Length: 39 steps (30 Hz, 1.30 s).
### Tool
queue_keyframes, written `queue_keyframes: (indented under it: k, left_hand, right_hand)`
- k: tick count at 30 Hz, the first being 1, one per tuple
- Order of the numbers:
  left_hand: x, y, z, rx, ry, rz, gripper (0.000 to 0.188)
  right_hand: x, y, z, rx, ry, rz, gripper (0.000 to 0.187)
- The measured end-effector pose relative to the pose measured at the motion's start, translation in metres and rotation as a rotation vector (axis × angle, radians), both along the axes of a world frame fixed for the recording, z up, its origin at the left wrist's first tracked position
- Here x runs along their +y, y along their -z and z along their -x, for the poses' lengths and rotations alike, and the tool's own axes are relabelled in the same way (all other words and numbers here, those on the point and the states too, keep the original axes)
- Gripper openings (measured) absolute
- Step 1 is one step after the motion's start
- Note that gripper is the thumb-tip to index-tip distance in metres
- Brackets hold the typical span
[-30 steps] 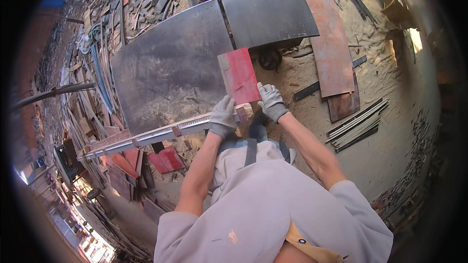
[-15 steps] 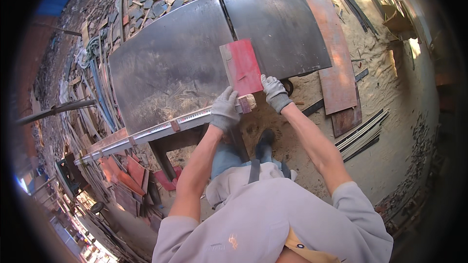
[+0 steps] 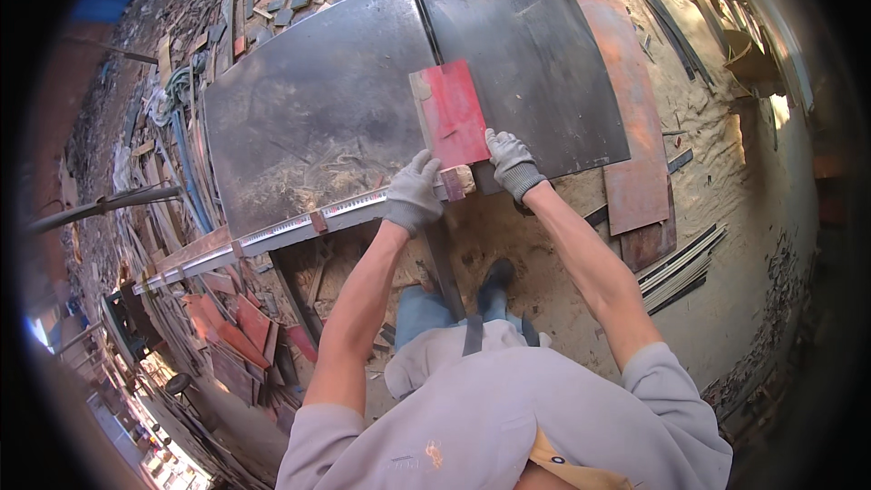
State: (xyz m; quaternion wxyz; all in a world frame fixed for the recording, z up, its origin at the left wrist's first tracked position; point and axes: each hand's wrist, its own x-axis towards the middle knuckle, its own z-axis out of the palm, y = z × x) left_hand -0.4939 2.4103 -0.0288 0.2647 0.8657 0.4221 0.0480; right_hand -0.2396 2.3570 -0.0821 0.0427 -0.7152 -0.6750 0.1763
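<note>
A flat red board (image 3: pixel 456 113) with a bare, pale brown strip along its left side lies across the gap between two dark metal tabletops. My left hand (image 3: pixel 415 192), in a grey knit glove, has its fingers bent at the board's near left corner, beside a wooden block (image 3: pixel 456 184). The gloved right hand (image 3: pixel 513 163) grips the board's near right edge, thumb side up. Below the left hand a rail with a measuring tape (image 3: pixel 349 206) runs along the near edge of the left tabletop (image 3: pixel 308 100). The fingertips' undersides are hidden.
The right tabletop (image 3: pixel 544 63) adjoins a long reddish sheet (image 3: pixel 626 109). Sawdust (image 3: pixel 313 172) lies on the left tabletop. Reddish offcuts (image 3: pixel 236 327) are heaped at the lower left, and dark strips (image 3: pixel 685 268) lie on the ground at right.
The right tabletop's near edge now sits closer to me relative to the left tabletop. The board and both hands appear slightly higher in view, with both hands still at the board.
</note>
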Motion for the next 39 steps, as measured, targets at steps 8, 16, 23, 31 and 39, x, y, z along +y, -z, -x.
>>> queue_keyframes:
  k: [8, 16, 23, 31, 39]
  left_hand:
    - [0.046, 0.001, -0.011, -0.065, 0.011, -0.060, 0.064]
    - [0.064, 0.006, -0.013, -0.058, 0.011, -0.195, 0.069]
    - [0.142, 0.003, -0.034, -0.052, 0.005, -0.241, 0.071]
    - [0.186, -0.027, -0.042, 0.055, -0.037, -0.034, 0.054]
    - [0.169, -0.023, -0.037, 0.080, -0.044, -0.090, 0.059]
  right_hand:
    - [0.050, -0.004, -0.014, 0.001, -0.009, -0.007, 0.064]
    - [0.072, 0.001, -0.017, 0.006, -0.008, -0.016, 0.064]
    - [0.153, -0.015, -0.034, -0.004, 0.051, 0.014, 0.063]
    - [0.200, -0.019, -0.033, 0.115, 0.160, -0.040, 0.056]
    - [0.137, -0.029, -0.001, 0.625, 0.749, 0.056, 0.040]
